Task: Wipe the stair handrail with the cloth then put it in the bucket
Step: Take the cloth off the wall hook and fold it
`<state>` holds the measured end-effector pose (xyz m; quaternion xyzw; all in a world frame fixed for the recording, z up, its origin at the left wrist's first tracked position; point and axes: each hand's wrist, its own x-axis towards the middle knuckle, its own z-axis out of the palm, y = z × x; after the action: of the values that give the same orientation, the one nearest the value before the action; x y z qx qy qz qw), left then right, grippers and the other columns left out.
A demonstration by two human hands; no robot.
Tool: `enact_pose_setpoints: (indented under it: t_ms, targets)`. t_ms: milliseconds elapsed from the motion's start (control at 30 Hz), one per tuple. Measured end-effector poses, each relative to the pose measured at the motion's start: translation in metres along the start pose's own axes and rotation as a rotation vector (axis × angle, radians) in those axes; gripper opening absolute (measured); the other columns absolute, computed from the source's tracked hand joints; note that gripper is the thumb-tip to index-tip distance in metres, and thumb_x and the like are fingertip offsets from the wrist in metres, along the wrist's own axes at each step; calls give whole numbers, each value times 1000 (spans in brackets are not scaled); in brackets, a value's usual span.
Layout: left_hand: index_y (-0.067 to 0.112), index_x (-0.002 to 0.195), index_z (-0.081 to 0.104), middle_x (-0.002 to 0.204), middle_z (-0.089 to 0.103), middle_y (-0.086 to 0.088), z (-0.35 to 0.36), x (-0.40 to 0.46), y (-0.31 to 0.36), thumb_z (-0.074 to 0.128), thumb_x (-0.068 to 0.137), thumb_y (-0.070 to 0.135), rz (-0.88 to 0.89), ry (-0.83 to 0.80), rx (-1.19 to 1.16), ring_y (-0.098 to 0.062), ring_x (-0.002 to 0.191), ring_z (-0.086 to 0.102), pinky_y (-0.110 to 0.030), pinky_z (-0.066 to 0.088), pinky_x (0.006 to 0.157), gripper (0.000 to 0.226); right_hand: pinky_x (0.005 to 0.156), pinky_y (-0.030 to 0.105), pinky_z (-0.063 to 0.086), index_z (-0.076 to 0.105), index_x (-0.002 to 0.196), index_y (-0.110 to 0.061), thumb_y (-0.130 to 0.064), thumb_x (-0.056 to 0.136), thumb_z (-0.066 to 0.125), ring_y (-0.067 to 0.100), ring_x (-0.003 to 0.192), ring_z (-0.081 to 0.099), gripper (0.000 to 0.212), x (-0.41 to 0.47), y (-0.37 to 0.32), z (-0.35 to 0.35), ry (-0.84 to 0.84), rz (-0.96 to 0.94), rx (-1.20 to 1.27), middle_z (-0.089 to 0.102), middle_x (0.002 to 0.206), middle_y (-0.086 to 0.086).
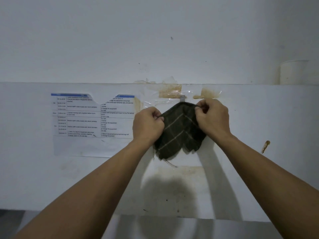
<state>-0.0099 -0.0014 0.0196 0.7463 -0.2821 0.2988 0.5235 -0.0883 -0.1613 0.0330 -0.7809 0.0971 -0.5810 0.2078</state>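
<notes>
A dark checked cloth with thin pale lines hangs against a white wall, just under a small grey hook. My left hand pinches the cloth's upper left edge. My right hand pinches its upper right edge close to the hook. The cloth droops between them in two lobes, with loose threads at the bottom. No handrail or bucket is in view.
A torn printed schedule sheet is stuck to the wall left of the cloth. Clear tape with brown stains surrounds the hook. A white ledge runs across at the top of this wall panel, with a white pipe at the right.
</notes>
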Motion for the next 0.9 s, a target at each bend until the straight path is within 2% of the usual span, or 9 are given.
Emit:
enact_pose_setpoints:
  t_ms: [100, 233, 333, 500, 633, 700, 767, 833, 900]
  targets:
    - [16, 83, 59, 81, 61, 1, -19, 8, 1, 60, 86, 14, -53, -2, -125, -15, 80, 57, -32, 48, 71, 4, 74, 37, 50, 58, 93, -20, -19, 90, 54, 19, 83, 58, 5, 4, -16, -7, 6, -58, 57, 62, 91, 0]
    - [16, 84, 53, 86, 61, -2, -56, 9, -3, 55, 91, 15, -102, 52, -252, -15, 80, 56, -30, 46, 67, 7, 59, 36, 45, 50, 98, -23, -21, 95, 45, 26, 71, 55, 6, 0, -45, 0, -58, -215, 66, 62, 78, 6]
    - [17, 84, 56, 86, 64, -4, -98, 2, -21, 58, 90, 15, -138, 103, -256, -12, 75, 57, -25, 43, 61, 7, 63, 38, 46, 49, 100, -23, -23, 95, 46, 27, 74, 55, 6, -8, -69, 22, -146, -290, 124, 63, 78, 6]
    - [19, 82, 58, 87, 66, -10, -188, -30, -68, 60, 89, 11, -310, 117, -223, -17, 70, 59, -26, 46, 60, 10, 63, 35, 41, 44, 95, -18, -20, 91, 57, 24, 68, 55, 13, -38, -122, 73, -413, -327, 378, 62, 67, 10]
    - [19, 88, 55, 94, 61, -16, -280, -70, -106, 44, 89, -6, -483, 136, -189, -24, 74, 54, -29, 39, 61, 27, 55, 29, 36, 47, 84, -21, -16, 92, 55, 13, 48, 43, 12, -75, -188, 125, -681, -362, 490, 48, 50, -4]
    - [18, 86, 53, 95, 57, -17, -331, -97, -118, 38, 90, -10, -537, 145, -177, -25, 76, 50, -31, 36, 62, 32, 59, 28, 39, 55, 80, -22, -10, 92, 52, 13, 53, 48, 17, -99, -230, 149, -816, -383, 533, 53, 56, -2]
    - [16, 87, 54, 95, 58, -16, -384, -126, -124, 37, 93, -10, -576, 165, -131, -27, 81, 48, -34, 36, 68, 31, 62, 26, 42, 65, 78, -22, -7, 92, 49, 14, 69, 57, 26, -128, -277, 170, -958, -397, 576, 62, 71, -3]
    - [12, 88, 59, 95, 61, -14, -432, -158, -125, 38, 94, -9, -605, 223, -72, -28, 85, 51, -39, 40, 76, 30, 64, 23, 43, 72, 76, -21, -3, 90, 47, 14, 78, 60, 34, -159, -325, 185, -1079, -416, 638, 67, 81, -5]
    - [10, 85, 66, 97, 63, -10, -477, -189, -124, 39, 94, -9, -634, 311, 13, -27, 92, 56, -37, 47, 81, 34, 63, 20, 43, 76, 78, -18, 1, 86, 43, 10, 77, 59, 39, -193, -374, 194, -1174, -441, 692, 67, 79, -8]
